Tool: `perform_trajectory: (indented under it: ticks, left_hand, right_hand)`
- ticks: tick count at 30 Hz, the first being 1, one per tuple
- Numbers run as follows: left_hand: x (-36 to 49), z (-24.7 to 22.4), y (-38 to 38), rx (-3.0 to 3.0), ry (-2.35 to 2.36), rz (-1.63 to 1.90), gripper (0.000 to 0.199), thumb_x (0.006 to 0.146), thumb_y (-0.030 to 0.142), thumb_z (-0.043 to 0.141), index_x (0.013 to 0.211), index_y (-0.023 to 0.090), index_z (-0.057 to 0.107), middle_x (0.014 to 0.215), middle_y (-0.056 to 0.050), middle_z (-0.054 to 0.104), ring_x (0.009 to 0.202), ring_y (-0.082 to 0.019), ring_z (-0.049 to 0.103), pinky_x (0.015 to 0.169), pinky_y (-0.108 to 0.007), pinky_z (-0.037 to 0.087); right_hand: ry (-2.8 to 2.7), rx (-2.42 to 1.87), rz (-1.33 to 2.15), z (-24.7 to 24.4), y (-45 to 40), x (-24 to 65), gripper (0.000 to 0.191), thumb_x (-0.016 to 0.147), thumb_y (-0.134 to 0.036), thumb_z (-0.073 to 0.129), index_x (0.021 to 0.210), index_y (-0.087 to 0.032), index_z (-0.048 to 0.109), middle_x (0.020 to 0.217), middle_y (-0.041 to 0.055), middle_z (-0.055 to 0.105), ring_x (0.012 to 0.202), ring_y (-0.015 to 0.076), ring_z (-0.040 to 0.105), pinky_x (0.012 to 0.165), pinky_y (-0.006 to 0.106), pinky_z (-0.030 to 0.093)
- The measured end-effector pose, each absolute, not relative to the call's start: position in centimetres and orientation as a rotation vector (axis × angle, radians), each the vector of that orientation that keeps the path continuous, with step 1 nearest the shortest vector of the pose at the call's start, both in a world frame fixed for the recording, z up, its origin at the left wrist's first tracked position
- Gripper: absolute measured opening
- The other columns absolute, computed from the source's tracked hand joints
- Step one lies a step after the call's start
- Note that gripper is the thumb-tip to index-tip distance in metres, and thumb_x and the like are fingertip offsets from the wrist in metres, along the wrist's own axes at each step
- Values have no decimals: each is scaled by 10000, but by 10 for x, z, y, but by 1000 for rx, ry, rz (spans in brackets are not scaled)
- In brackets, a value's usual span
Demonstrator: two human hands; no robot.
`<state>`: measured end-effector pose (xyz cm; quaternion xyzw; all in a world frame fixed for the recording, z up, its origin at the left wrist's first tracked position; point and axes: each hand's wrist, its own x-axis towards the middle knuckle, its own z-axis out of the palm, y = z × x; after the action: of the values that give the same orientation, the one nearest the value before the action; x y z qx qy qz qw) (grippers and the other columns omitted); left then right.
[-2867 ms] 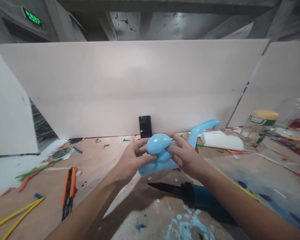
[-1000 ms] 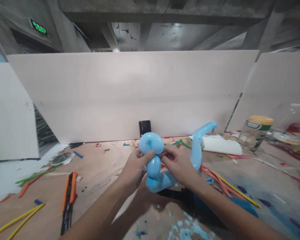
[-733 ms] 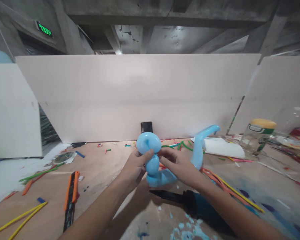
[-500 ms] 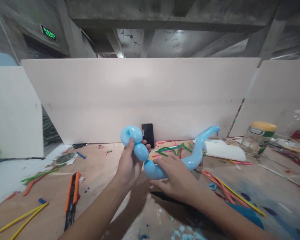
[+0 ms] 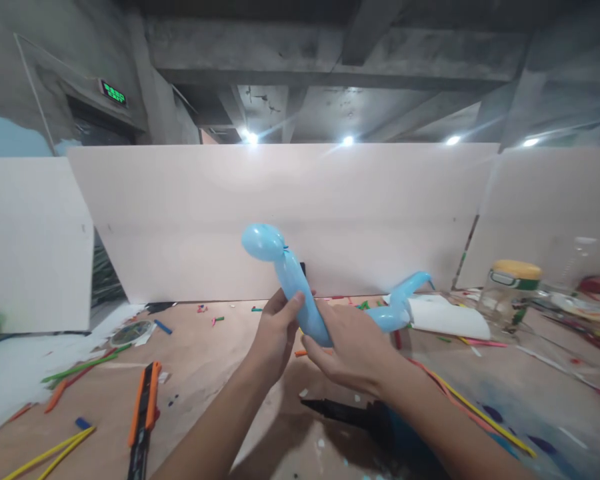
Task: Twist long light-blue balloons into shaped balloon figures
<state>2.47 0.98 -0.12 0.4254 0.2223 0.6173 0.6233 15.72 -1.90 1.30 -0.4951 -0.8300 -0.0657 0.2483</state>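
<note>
A light blue modelling balloon (image 5: 294, 283) is held up in front of me between both hands. Its upper end is a rounded bubble pinched off from a longer straight section below. My left hand (image 5: 279, 330) is closed round that straight section, thumb on its front. Around the lower part of the same balloon, my right hand (image 5: 353, 347) is closed from the right, its fingers hiding the bend. Beyond the right hand the balloon runs on along the table and ends in a thin curled tip. Below the right hand lies a balloon pump (image 5: 345, 412) with a black nozzle, partly covered by my forearm.
An orange and black utility knife (image 5: 145, 413) lies at the left, near a yellow balloon (image 5: 60, 450). On the right are a white paper roll (image 5: 447, 319) and a yellow-lidded jar (image 5: 511, 297). A white board (image 5: 290, 193) stands behind the table.
The balloon's upper end rose and now shows one bubble over a long section, where a loop and a small bubble showed before. My left hand shifted right, closer to the right hand.
</note>
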Motion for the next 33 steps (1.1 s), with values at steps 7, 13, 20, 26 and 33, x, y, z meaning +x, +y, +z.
perform_trajectory:
  ticks: [7, 13, 20, 26, 33]
  left_hand:
    - [23, 4, 17, 958, 436, 1441, 296, 751, 333, 675, 974, 153, 604, 988, -91, 670, 872, -210, 631, 775, -322, 477]
    - [17, -1, 14, 982, 439, 1540, 265, 742, 275, 669, 958, 210, 529, 807, 0, 629, 714, -165, 639, 704, -319, 507]
    - [11, 4, 16, 851, 461, 1640, 257, 764, 293, 634, 975, 227, 502, 738, 23, 585, 599, -129, 602, 622, -310, 522]
    - [7, 7, 17, 841, 485, 1671, 190, 753, 289, 648, 851, 206, 507, 619, 45, 552, 591, -132, 606, 647, -295, 520]
    - [-5, 7, 32, 564, 534, 1819, 124, 739, 236, 607, 733, 162, 507, 592, 20, 579, 610, -142, 617, 710, -318, 518]
  right_hand:
    - [-2189, -1435, -214, 10, -9, 154, 329, 838, -510, 473, 888, -193, 547, 821, 63, 684, 723, 247, 624, 564, 292, 276]
    - [-2287, -1448, -228, -4, -15, 152, 231, 820, -446, 512, 810, -217, 540, 777, 30, 687, 671, 245, 629, 536, 287, 237]
    - [-2359, -1311, -256, -3, -16, 153, 315, 777, -491, 569, 934, -219, 556, 843, 44, 682, 798, 264, 614, 714, 368, 390]
    - [-2219, -1238, -527, -5, -12, 158, 321, 771, -272, 609, 1089, -287, 572, 1161, 51, 602, 1161, 309, 448, 1051, 589, 92]
    - [-1646, -1318, 16, -6, -8, 155, 530, 713, -506, 654, 1090, -175, 484, 1081, 161, 550, 994, 306, 548, 817, 470, 447]
